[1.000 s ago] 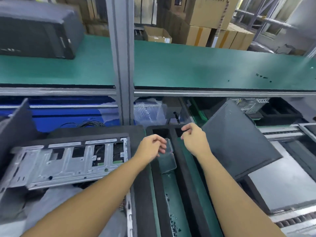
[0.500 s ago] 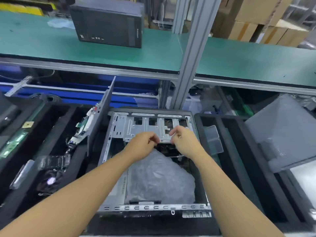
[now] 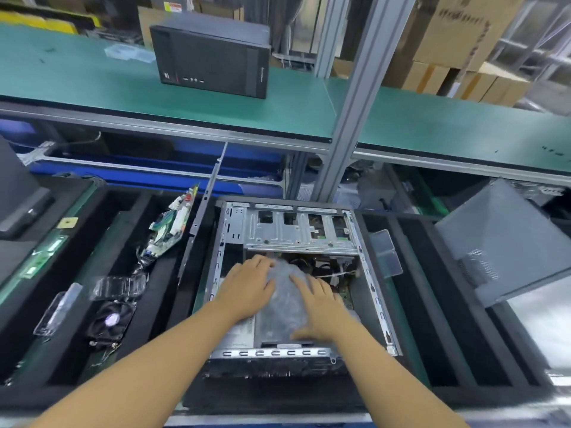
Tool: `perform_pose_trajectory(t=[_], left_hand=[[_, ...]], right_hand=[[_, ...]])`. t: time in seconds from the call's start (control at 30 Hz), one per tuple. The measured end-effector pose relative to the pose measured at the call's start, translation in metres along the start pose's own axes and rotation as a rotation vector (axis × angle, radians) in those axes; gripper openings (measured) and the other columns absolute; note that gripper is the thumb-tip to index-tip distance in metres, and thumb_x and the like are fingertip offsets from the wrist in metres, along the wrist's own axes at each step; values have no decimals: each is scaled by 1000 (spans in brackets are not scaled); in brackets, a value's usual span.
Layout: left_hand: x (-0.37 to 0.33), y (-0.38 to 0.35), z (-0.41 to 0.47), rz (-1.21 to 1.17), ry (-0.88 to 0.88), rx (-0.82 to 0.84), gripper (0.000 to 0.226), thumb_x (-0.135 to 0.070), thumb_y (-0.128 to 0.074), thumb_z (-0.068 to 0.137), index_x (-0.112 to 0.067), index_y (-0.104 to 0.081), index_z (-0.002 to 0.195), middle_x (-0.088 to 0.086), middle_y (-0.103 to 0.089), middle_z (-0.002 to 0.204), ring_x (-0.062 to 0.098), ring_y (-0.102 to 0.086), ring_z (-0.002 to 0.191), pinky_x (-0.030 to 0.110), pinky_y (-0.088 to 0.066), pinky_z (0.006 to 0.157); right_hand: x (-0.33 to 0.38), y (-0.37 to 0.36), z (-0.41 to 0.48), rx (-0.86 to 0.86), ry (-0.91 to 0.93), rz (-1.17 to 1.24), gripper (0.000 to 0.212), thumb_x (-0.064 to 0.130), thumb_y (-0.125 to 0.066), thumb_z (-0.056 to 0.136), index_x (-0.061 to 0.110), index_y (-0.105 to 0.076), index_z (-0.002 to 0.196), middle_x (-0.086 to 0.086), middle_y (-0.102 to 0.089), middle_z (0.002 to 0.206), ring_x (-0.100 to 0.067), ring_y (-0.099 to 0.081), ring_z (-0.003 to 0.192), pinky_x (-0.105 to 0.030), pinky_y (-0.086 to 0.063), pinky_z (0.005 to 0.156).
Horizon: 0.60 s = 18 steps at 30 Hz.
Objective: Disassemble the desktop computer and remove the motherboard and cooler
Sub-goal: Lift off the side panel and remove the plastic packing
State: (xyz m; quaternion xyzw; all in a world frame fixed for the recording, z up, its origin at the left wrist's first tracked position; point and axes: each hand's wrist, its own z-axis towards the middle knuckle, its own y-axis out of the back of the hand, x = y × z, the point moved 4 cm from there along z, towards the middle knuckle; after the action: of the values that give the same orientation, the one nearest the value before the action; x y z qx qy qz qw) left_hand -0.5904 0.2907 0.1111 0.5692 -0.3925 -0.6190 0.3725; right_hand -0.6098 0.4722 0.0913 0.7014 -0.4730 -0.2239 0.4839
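Observation:
An opened desktop case (image 3: 296,233) lies flat in front of me, its metal drive cage at the far end. Inside it a grey bubble-wrap bag (image 3: 285,299) covers a component. My left hand (image 3: 247,287) and my right hand (image 3: 321,307) both lie flat on the bag with fingers spread. Wires and part of a green board (image 3: 332,271) show beyond the bag. A removed motherboard (image 3: 171,225) leans in the black foam tray to the left, and a cooler fan (image 3: 109,321) lies below it.
A closed black computer tower (image 3: 213,52) stands on the green upper shelf (image 3: 92,84). A grey side panel (image 3: 506,239) leans at the right. Black foam trays (image 3: 432,319) flank the case. A metal post (image 3: 355,97) rises behind it. Clear plastic pieces (image 3: 384,251) lie nearby.
My view swung left from the foam tray to the open case. Both hands came down from above the drive cage onto the bubble-wrap bag and flattened out.

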Motion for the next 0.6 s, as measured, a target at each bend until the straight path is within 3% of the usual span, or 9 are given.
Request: perform_pose_trajectory(t=[0.1,0.17,0.23,0.27,0.37,0.43,0.53,0.6], left_hand=[[-3,6,0,-88,61,-20,42,-35,-44,98,-22,-46,138,-8,-49,138,14,-53,119,37,-39,103],[-3,9,0,-187,103,-44,40,-37,-46,98,-24,-48,136,-9,-52,136,14,-54,117,39,-41,103],[0,9,-2,-307,151,-54,38,-44,-45,98,-28,-49,133,-12,-53,132,11,-55,115,41,-45,102],[1,10,-3,-411,184,-63,39,-51,-45,97,-32,-50,130,-16,-54,129,6,-55,113,40,-46,102],[-4,18,0,-822,287,-104,48,-81,-38,84,-50,-53,117,-30,-57,118,-7,-55,110,40,-46,104],[-13,21,5,-1046,346,-66,58,-86,-39,81,-49,-54,123,-19,-60,126,8,-57,119,49,-45,106],[-29,28,8,-1216,411,-35,82,-94,-40,71,-37,-57,128,-5,-67,125,16,-65,112,40,-54,92],[-41,36,8,-1263,425,-56,80,-90,-33,78,-33,-60,127,-3,-69,123,17,-68,109,42,-55,92]], right_hand=[[-1,0,4,-115,27,40,109,51,-71,78,29,0,158,-1,-34,149,-26,-35,134,-44,-39,109],[-6,13,5,-183,51,101,82,40,-66,85,33,-20,152,5,-49,139,-22,-49,124,-42,-46,102],[-14,37,1,-261,31,198,61,26,-62,87,39,-36,140,8,-62,121,-18,-62,103,-40,-55,87],[-18,50,0,-297,19,242,55,23,-60,86,40,-42,136,9,-65,116,-17,-63,97,-40,-56,83],[-27,93,-6,-421,49,475,46,23,-63,84,31,-57,130,13,-64,117,-15,-61,102,-28,-51,86],[-29,120,-12,-480,71,833,33,21,-68,83,26,-66,115,14,-69,104,-14,-65,94,-16,-52,74],[-30,143,-16,-403,133,1306,19,17,-70,82,24,-72,99,0,-76,93,-23,-74,84,-32,-61,68],[-35,149,-16,-379,125,1476,23,18,-73,80,21,-71,103,-4,-77,95,-27,-74,84,-39,-61,68]])
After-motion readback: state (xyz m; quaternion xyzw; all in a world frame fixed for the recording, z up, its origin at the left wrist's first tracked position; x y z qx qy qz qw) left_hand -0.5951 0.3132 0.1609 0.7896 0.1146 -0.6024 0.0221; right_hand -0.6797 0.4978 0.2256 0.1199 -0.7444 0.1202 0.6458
